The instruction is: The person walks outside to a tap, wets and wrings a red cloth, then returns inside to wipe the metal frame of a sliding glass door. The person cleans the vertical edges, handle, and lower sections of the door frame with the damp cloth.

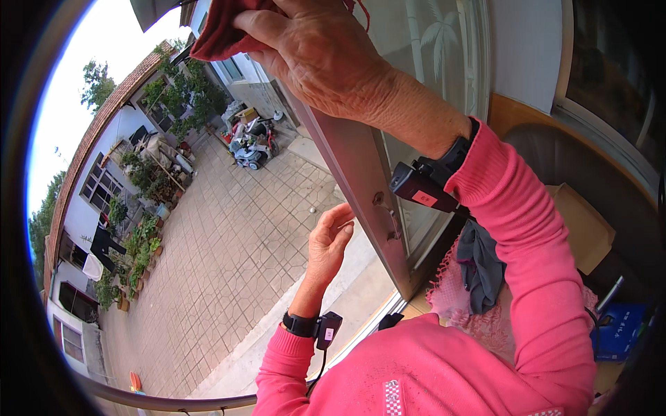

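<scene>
My right hand (pixel 333 67) is raised at the top of the view and grips a dark red cloth (pixel 229 31) near the upper part of an open metal-framed door (pixel 354 151). The fingertips are partly hidden by the cloth and the top edge of the view. Lower down, my left hand (pixel 332 234) is at the outer edge of the same door, fingers bent and holding nothing visible; whether the fingertips touch the edge is unclear. A door handle (pixel 387 216) is fitted on the frame to the right of this hand. Both wrists wear black straps with small devices.
Frosted glass with a palm pattern (pixel 439 41) stands behind my right arm. At right are a dark sofa (pixel 541 151), a cardboard piece (pixel 583 229), grey clothing (pixel 481 265) and a blue box (pixel 619 330). Outside lies a paved courtyard (pixel 234 223) with potted plants (pixel 138 255) and a toy vehicle (pixel 250 151).
</scene>
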A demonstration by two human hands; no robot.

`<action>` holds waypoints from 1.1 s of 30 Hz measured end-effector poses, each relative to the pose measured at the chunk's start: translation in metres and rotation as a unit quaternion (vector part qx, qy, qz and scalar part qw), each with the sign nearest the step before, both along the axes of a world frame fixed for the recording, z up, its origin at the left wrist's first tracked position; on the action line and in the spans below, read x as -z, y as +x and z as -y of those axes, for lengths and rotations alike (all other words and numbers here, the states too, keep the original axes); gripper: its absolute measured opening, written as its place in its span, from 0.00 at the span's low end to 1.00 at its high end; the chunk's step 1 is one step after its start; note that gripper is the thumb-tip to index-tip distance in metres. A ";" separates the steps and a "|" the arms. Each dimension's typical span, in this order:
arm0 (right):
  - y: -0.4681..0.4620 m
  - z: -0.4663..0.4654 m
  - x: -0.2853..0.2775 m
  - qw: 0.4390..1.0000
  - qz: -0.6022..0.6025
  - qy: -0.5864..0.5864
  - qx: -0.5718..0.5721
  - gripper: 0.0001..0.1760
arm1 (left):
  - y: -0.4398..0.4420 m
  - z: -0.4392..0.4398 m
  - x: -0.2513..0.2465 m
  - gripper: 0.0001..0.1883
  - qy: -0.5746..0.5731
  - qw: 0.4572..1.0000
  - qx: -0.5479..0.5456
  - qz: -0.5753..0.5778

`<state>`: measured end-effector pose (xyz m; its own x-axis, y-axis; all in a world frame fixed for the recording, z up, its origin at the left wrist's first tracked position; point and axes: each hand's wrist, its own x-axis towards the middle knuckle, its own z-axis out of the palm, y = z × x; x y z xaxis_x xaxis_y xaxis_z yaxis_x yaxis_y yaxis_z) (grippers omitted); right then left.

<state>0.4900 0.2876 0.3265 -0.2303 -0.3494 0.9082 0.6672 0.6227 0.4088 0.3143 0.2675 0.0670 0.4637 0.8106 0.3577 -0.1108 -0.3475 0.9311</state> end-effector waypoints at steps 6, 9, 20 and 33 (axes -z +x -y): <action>-0.003 0.027 0.137 0.976 0.006 -0.175 0.130 0.16 | -0.030 -0.005 0.032 0.18 -0.071 0.994 -0.017 -0.076; -0.014 0.044 0.214 0.948 -0.021 -0.271 0.168 0.15 | -0.039 -0.004 0.052 0.17 -0.106 0.989 0.006 -0.099; -0.008 0.083 0.213 0.781 -0.391 -0.452 -0.182 0.18 | -0.055 -0.001 0.104 0.15 -0.218 0.948 0.155 -0.171; -0.019 0.073 0.244 0.834 -0.334 -0.431 -0.087 0.16 | -0.032 -0.027 0.056 0.16 -0.058 0.989 0.100 -0.097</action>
<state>0.4709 0.2150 0.0821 0.4127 0.5244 0.7448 0.4360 0.6042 -0.6670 0.2822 0.2948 0.0108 0.6690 0.7267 0.1560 0.0187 -0.2263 0.9739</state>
